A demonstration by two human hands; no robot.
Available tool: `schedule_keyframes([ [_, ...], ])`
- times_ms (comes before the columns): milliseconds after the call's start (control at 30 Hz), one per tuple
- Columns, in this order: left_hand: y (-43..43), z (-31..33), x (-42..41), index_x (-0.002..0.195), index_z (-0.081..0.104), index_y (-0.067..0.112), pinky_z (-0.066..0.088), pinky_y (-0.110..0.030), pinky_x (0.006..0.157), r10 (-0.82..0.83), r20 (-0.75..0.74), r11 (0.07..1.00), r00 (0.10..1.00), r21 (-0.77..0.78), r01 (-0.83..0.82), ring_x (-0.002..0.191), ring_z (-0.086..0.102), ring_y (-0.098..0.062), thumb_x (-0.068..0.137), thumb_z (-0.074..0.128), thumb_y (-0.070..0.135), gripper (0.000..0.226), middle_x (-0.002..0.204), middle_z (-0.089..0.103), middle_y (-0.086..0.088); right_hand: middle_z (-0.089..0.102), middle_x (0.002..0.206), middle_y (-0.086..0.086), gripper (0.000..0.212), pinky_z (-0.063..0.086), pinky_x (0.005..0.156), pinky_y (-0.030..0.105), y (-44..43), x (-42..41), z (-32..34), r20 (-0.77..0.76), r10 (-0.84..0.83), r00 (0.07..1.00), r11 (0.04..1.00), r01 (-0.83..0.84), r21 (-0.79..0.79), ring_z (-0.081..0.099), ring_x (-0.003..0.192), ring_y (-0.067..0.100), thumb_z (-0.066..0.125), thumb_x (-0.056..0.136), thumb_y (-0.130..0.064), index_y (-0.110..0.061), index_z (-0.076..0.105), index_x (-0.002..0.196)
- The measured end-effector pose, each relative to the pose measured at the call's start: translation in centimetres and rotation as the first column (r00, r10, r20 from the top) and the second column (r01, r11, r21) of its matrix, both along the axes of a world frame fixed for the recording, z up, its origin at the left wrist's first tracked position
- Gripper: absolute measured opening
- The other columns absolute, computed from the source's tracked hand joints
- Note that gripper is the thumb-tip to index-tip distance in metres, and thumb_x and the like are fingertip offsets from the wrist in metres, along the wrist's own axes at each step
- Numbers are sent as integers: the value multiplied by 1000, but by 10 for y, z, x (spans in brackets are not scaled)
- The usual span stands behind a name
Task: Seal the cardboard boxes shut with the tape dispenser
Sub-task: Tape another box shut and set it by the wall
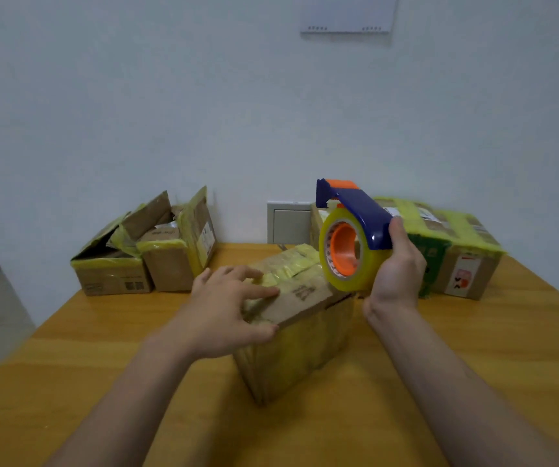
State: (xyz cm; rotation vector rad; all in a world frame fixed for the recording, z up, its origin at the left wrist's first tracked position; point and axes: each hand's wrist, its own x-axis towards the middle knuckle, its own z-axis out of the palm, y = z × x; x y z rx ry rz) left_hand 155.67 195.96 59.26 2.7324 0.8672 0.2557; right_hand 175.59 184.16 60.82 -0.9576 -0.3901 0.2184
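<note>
Tape dispenser (355,217), blue plastic with an orange hub, carried a roll of clear yellowish tape (369,274) and sat just above the far right corner of the tape-covered brown cardboard box (305,348). The right hand (399,274) was clenched around its handle. The left hand (227,305) pressed on that box's top flap, fingers extended. Behind the box to the left stood two open-flapped cardboard boxes (113,274), contents indiscernible; behind it to the right, a tape-sealed cardboard box (466,257).

Nothing reads clearly: the dark print on the brown cardboard box (302,303) at six o'clock and the white-orange label (463,276) at four o'clock are both blurred.
</note>
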Motion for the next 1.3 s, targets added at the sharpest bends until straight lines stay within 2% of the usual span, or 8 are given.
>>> schedule_keyframes([
  [100, 13, 12, -13, 148, 42, 59, -2, -63, 126, -37, -105, 999, 994, -39, 33, 158, 6, -13, 94, 59, 43, 59, 166, 25, 24, 78, 85, -7, 37, 55, 65, 19, -15, 4, 9, 78, 13, 997, 1000, -14, 5, 72, 81, 7, 54, 102, -42, -31, 84, 82],
  [200, 8, 16, -10, 135, 60, 50, 8, -59, 127, 91, -11, 990, 996, 105, -89, 153, 25, -15, 95, 58, 21, 50, 159, 41, 21, 79, 92, -6, 32, 56, 69, 20, -25, 6, 13, 105, 15, 994, 1000, -14, -10, 73, 89, 8, 55, 95, -48, -35, 83, 86],
  [300, -19, 11, 12, 126, 61, 42, 29, -50, 120, 133, 297, 973, 945, 143, -182, 137, 49, -16, 96, 48, 50, 33, 146, 58, 14, 80, 98, -2, 34, 57, 72, 23, -29, 10, 12, 99, 14, 995, 1000, -13, -10, 73, 96, 13, 57, 93, -50, -26, 81, 94],
  [467, -42, -16, 57, 163, 8, 48, -2, -61, 127, 100, -47, 991, 994, 99, -95, 161, -1, -25, 57, 2, 111, 124, 175, -1, 5, 80, 94, -2, 34, 56, 65, 19, -30, 14, 7, 121, 37, 992, 999, -34, -23, 73, 91, 11, 58, 92, -48, -24, 82, 95],
  [833, -13, -29, 48, 156, 35, 43, 10, -47, 130, -70, 49, 970, 996, 235, 57, 160, 15, -18, 66, 44, 93, 103, 170, 27, 11, 80, 95, -1, 29, 58, 70, 24, -26, 35, 2, 161, 90, 983, 993, -76, -91, 73, 93, 15, 59, 91, -46, -32, 84, 92],
  [1000, -32, -26, 59, 153, 34, 38, 8, -57, 129, 7, 5, 981, 1000, 194, -8, 161, 9, -27, 57, 28, 111, 121, 172, 20, 7, 79, 93, -2, 29, 55, 76, 29, -21, 44, 1, 181, 93, 979, 990, -71, -123, 71, 94, 16, 58, 92, -46, -34, 84, 90],
  [1200, -18, -20, 57, 156, 37, 36, 8, -38, 130, -164, 65, 981, 984, 118, 155, 158, 12, -7, 79, 54, 64, 84, 170, 26, 13, 77, 96, 9, 33, 51, 98, 55, -21, 60, -1, 175, 170, 970, 976, -141, -168, 66, 108, 43, 60, 90, -46, -23, 84, 93],
  [1300, -3, -14, 48, 162, 29, 42, 0, -27, 128, -279, 71, 959, 958, -19, 281, 154, 3, 11, 84, 57, 43, 83, 169, 19, 25, 75, 98, 13, 37, 53, 88, 51, -23, 70, -1, 157, 257, 954, 952, -222, -210, 64, 104, 46, 62, 88, -47, -19, 82, 99],
])
